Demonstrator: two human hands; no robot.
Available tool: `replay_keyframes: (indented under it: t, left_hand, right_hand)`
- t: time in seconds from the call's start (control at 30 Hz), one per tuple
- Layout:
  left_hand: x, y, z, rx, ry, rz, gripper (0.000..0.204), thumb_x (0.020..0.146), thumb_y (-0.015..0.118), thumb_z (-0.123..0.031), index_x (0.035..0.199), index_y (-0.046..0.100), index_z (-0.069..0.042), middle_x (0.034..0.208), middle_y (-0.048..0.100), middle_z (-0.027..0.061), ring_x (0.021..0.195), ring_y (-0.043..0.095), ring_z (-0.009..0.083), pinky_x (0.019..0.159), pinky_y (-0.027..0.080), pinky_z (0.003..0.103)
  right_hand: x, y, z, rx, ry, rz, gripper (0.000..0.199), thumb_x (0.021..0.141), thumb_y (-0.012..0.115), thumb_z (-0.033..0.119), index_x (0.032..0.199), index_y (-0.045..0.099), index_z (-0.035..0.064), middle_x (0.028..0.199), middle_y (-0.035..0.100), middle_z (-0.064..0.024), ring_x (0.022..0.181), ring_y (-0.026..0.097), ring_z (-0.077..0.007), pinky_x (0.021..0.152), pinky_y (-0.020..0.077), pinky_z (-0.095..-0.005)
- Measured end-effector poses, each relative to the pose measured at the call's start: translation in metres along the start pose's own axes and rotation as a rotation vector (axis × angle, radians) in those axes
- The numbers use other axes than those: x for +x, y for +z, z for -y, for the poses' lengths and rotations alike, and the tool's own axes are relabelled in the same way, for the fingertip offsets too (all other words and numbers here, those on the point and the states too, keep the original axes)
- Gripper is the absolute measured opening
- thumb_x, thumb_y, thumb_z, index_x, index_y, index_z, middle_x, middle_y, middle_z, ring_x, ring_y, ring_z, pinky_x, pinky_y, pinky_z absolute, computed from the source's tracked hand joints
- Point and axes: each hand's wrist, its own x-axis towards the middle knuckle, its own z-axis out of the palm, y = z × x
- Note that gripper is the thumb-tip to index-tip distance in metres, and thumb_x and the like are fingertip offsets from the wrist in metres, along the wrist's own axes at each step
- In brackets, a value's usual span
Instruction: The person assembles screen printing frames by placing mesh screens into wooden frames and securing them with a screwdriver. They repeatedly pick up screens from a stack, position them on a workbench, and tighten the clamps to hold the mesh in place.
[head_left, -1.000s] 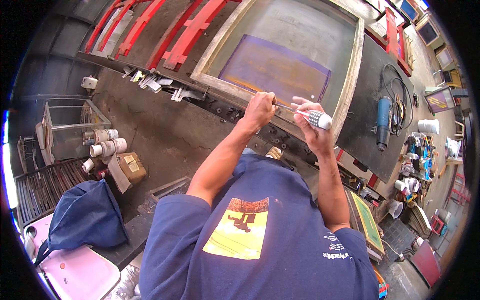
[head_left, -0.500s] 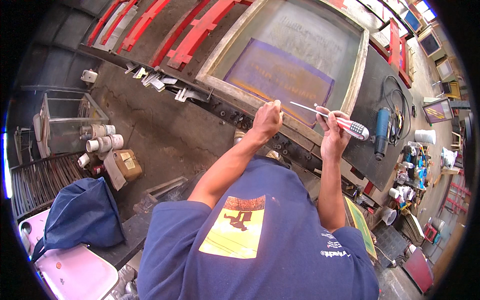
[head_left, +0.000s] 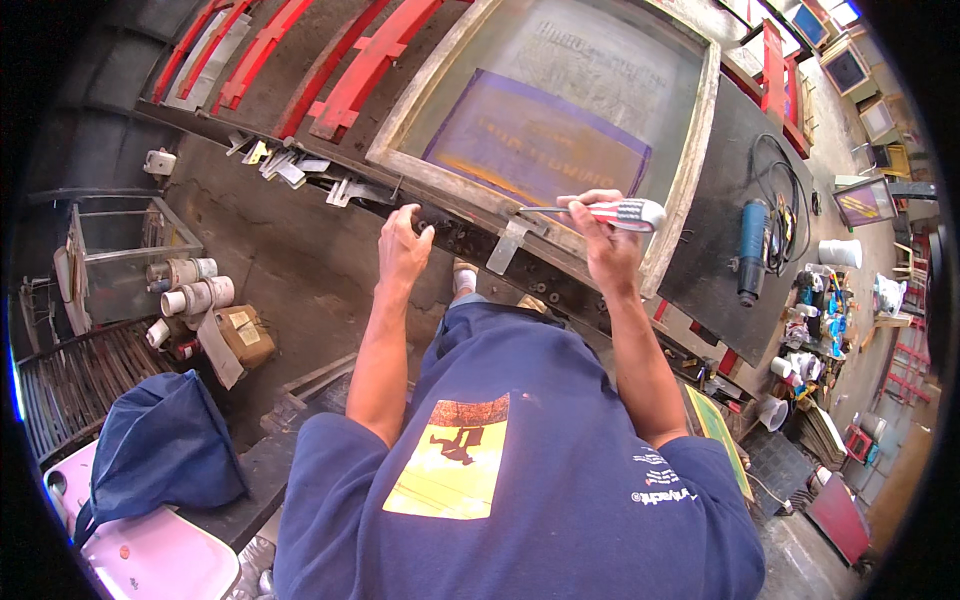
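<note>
My right hand [head_left: 612, 255] grips a screwdriver [head_left: 632, 214] with a red, white and dark handle. Its shaft points left, with the tip at a flat metal bracket [head_left: 508, 246] on the near edge of a wooden-framed printing screen [head_left: 455, 180]. The screen has a purple-bordered area with faint lettering. My left hand [head_left: 403, 250] is held over the bench's near edge, fingers bent and apart from the thumb. Nothing clearly shows in it. A dark rail with several bolts or nuts [head_left: 540, 288] runs along the edge between my hands.
Red slatted arms [head_left: 375, 60] lie left of the screen. A blue heat-gun-like tool [head_left: 752, 250] with a black cable sits on the dark bench at right. Metal brackets [head_left: 285, 165] cluster on the left edge. A blue bag [head_left: 165, 445] rests on a pink chair [head_left: 160, 560].
My left hand has moved left, away from the frame, and its fingers have opened. My right hand has brought the screwdriver left to the metal bracket, which now shows at the frame's edge.
</note>
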Motion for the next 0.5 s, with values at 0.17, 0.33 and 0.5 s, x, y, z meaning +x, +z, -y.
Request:
replay_keyframes:
  t: [0.17,0.33,0.5]
  left_hand:
    - [0.016,0.011,-0.034,-0.207,0.159,0.125,0.032,0.085,0.054,0.000,0.115,0.065,0.003,0.109,0.069,0.0214,0.101,0.069,0.0315,0.090,0.053,0.037]
    - [0.023,0.025,-0.074,-0.241,0.282,0.349,0.037,0.082,0.051,0.000,0.117,0.065,0.002,0.113,0.066,0.0253,0.104,0.064,0.0399,0.092,0.051,0.042]
    - [0.023,0.030,-0.088,-0.259,0.288,0.483,0.035,0.084,0.050,-0.002,0.114,0.067,-0.001,0.106,0.068,0.0241,0.100,0.064,0.0418,0.089,0.051,0.046]
  right_hand:
    - [0.012,0.013,-0.008,-0.213,-0.006,0.047,0.011,0.091,0.071,0.012,0.095,0.066,0.0031,0.086,0.070,-0.0035,0.079,0.064,-0.0070,0.071,0.0512,-0.0235]
    - [0.016,0.019,-0.012,-0.348,-0.073,0.066,0.012,0.090,0.072,0.013,0.092,0.067,0.0024,0.079,0.071,-0.0033,0.076,0.067,-0.0072,0.068,0.0525,-0.0245]
    - [0.009,0.027,-0.002,-0.438,-0.080,0.048,0.012,0.089,0.073,0.012,0.091,0.068,0.0017,0.077,0.071,-0.0046,0.073,0.067,-0.0082,0.064,0.0528,-0.0260]
